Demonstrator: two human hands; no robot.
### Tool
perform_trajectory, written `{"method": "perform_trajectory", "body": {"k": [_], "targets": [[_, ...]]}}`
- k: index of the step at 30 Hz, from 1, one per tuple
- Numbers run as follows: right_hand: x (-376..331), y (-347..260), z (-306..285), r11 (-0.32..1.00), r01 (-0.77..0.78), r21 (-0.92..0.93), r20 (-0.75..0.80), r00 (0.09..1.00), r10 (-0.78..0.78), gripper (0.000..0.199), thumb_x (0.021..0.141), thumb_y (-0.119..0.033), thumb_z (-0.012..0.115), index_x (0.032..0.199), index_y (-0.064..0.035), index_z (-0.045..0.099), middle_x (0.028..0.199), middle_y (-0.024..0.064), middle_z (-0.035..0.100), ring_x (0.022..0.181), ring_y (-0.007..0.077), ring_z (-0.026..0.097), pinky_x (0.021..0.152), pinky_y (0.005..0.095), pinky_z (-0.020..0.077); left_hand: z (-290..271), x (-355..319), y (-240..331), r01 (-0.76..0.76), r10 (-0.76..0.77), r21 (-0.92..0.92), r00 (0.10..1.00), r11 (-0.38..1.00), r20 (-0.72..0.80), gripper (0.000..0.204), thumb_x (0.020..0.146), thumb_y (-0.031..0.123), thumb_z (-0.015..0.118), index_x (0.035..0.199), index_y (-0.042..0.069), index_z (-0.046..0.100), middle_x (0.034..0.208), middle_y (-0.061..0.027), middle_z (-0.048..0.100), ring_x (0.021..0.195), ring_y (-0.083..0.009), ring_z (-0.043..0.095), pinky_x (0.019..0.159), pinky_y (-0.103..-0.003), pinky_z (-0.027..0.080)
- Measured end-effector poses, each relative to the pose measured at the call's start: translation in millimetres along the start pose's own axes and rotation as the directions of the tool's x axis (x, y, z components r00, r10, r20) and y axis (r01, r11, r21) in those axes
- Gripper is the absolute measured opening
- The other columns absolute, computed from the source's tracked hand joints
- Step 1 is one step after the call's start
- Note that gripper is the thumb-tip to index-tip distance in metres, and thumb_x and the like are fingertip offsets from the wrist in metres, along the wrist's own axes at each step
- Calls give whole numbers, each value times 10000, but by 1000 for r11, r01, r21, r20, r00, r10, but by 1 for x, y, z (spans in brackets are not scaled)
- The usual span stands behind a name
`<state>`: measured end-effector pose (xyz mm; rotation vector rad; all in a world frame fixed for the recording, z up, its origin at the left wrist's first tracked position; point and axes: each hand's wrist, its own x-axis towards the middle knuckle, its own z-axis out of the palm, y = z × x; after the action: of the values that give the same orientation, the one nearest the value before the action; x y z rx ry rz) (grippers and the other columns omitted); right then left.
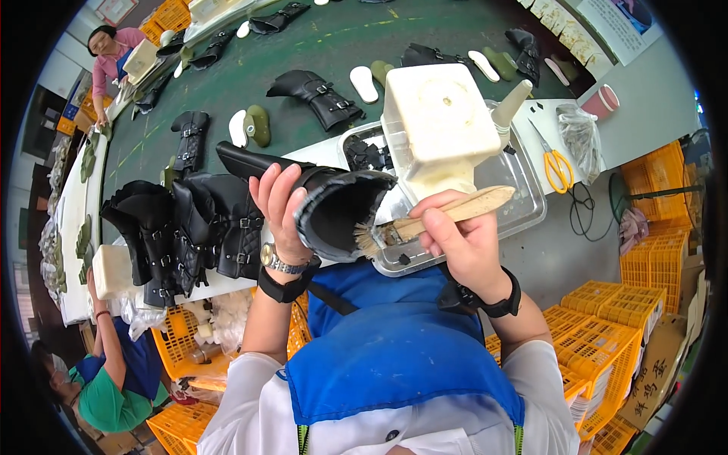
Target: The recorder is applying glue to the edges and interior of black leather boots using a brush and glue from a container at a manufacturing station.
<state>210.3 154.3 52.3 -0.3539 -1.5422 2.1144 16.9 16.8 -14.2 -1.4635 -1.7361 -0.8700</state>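
Note:
My left hand (279, 208) holds a black boot (334, 216) on its side, its wide opening turned toward me. In my right hand (462, 235) is a wooden-handled brush (455, 213), pinched between thumb and fingers. The bristles touch the inner edge of the boot's opening. Just beyond my right hand a white square plastic container (440, 114) stands in a clear plastic tray (535, 205). Black scraps (369, 154) lie in the tray's left part. Several black buckled boots (186, 227) stand upright to the left of my left hand.
A green conveyor belt (303, 57) carries more boots, white insoles and green shoe lasts. To the right lie orange-handled scissors (559, 168) and a plastic bag (580, 130). Yellow crates (607, 334) are stacked at right. Co-workers (114, 379) sit at left and far left.

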Motion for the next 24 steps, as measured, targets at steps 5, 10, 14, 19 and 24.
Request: {"method": "perform_trajectory", "body": {"k": [5,10,14,19,24], "targets": [[9,13,-9,968,61,-245,-58,995,-78,87,836,-58,557,868,11,599,735,30,601,595,55,517,516,193,401,5,0,10,135,-130,-124,990,983,48,670,611,109,697,1204,61,390,1214,-147,457,1155,-349,418,1026,-493,179],[20,12,-14,583,484,-653,149,837,-527,86,747,-11,628,831,-7,609,675,83,596,488,129,516,457,238,399,-1,9,24,284,-244,-227,951,932,188,743,557,38,702,1233,35,393,1204,-153,461,1151,-344,418,1011,-482,194],[24,9,-16,519,515,-682,149,793,-591,91,730,-4,640,815,-8,609,651,85,583,477,153,516,448,242,399,-4,11,29,340,-272,-261,925,904,264,749,554,26,693,1239,20,390,1186,-149,471,1134,-327,427,999,-482,205],[27,3,-16,520,485,-703,81,781,-619,72,750,-4,626,819,-5,607,653,79,585,499,141,533,458,236,407,-10,11,29,339,-252,-231,908,912,335,745,564,36,692,1247,44,395,1194,-136,470,1133,-323,425,994,-482,222],[29,-5,-18,600,426,-677,-23,803,-596,46,782,-21,603,823,-1,610,679,67,604,545,115,551,496,228,425,-8,8,29,354,-241,-255,890,900,388,760,564,41,695,1257,42,385,1206,-139,464,1140,-309,424,1004,-485,217]]}}
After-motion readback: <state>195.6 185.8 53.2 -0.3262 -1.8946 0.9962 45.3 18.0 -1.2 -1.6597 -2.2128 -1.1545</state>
